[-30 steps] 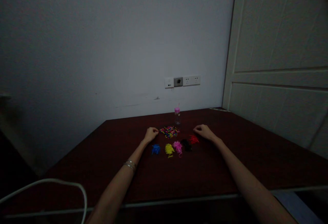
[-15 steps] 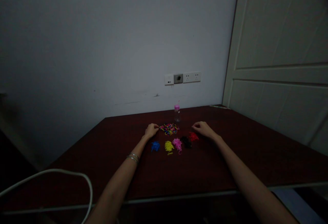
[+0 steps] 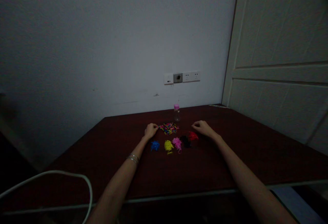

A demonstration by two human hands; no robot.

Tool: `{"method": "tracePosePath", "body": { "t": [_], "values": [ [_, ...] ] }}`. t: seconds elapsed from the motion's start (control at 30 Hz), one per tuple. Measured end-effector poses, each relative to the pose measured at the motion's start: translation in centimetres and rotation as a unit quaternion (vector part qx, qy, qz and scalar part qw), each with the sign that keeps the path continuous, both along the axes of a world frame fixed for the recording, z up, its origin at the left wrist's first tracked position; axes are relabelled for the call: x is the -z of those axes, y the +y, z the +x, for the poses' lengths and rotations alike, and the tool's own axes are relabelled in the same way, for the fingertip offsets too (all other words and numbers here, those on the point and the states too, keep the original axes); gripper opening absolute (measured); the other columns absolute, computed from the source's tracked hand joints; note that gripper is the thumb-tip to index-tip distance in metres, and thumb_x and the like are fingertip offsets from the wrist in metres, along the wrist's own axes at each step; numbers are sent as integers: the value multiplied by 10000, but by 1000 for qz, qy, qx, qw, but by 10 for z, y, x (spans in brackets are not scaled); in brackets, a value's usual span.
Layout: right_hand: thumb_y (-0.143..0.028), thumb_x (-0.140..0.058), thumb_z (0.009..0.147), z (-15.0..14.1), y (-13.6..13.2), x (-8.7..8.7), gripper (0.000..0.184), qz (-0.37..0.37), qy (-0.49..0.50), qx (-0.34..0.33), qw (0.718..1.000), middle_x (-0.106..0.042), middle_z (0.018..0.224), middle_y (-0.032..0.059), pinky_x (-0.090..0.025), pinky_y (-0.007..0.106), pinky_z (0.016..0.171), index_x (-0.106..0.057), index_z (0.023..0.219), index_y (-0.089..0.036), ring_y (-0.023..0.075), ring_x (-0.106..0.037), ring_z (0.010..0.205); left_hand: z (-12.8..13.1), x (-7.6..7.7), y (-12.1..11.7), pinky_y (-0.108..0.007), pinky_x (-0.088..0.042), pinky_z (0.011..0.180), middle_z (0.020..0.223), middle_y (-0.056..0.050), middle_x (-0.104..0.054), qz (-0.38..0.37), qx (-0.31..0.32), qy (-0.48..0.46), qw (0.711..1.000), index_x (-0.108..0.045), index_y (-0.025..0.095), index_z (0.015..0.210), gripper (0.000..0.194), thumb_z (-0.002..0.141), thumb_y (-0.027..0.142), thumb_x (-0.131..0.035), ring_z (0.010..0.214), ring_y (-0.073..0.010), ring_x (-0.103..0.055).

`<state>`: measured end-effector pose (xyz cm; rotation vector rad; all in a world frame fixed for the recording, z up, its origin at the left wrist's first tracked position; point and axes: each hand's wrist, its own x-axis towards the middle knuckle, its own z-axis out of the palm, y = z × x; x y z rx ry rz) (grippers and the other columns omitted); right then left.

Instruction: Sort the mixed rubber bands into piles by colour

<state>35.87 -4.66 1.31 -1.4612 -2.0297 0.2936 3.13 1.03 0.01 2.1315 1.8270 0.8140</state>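
Because the light is so dim, I can barely make out single strands in the mixed pile [image 3: 169,128] on the dark surface [image 3: 179,176]. Touching or just beside its left edge, the left hand [image 3: 151,130] has its fingertips drawn together; whether that grip pinches a strand, I cannot tell. Right of the mixed pile and apart from it, the right hand [image 3: 203,128] curls by the red pile [image 3: 193,136], its grip (too small to read) equally uncertain to me. Nearer the camera than the mixed pile lie the blue pile [image 3: 155,145], yellow pile [image 3: 168,145], pink pile [image 3: 177,143] and black pile [image 3: 186,141]. Both forearms run out of frame below.
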Motion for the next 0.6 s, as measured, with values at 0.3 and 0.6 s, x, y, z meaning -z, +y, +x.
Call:
{"method": "tracePosePath", "body": {
  "t": [0.3,0.6],
  "values": [
    [-306,-448,754,-1,0,1,297,0,7,2,1000,-687,778,67,-423,231,612,-687,779,-132,173,-608,686,-6,-7,1,-260,-428,771,833,-81,-676,63,72,-78,992,-691,123,774,187,711,196,-531,802,-175,-602],
    [-301,-473,776,-17,-3,-6,270,64,36,-34,997,-675,915,76,-449,287,762,-670,886,-154,200,-612,842,-6,-42,-20,-246,-417,717,767,-77,-670,44,159,-198,966,-685,101,723,214,643,281,-601,742,-162,-586]
  ]
}}
